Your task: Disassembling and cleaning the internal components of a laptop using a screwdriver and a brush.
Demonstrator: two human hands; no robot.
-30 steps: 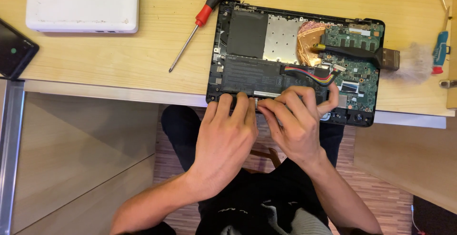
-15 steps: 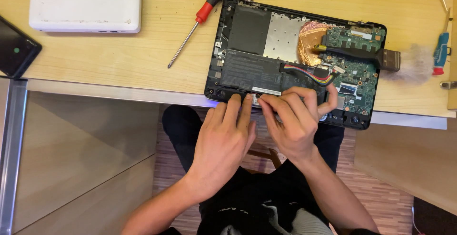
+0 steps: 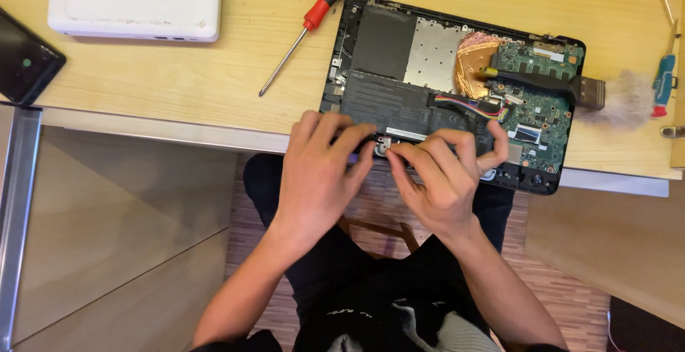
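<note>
Opened laptop (image 3: 457, 88) lies base-up at the desk's (image 3: 178, 81) near edge, bottom cover already off; battery, circuit board w/ coloured wires and copper heat pipe exposed. Left hand (image 3: 321, 174) rests flat, fingers extended, on the near edge of the chassis, gripping nothing. Right hand (image 3: 442, 174) has fingers curled, thumb and forefinger pinching a small silver hinge bracket (image 3: 384, 145) at that edge. Bracket still seated, so disassembly looks partway. Red-handled screwdriver (image 3: 307, 27) lies unused, left of laptop.

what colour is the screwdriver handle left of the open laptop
Red and black, on the screwdriver; head view shows it.
</note>
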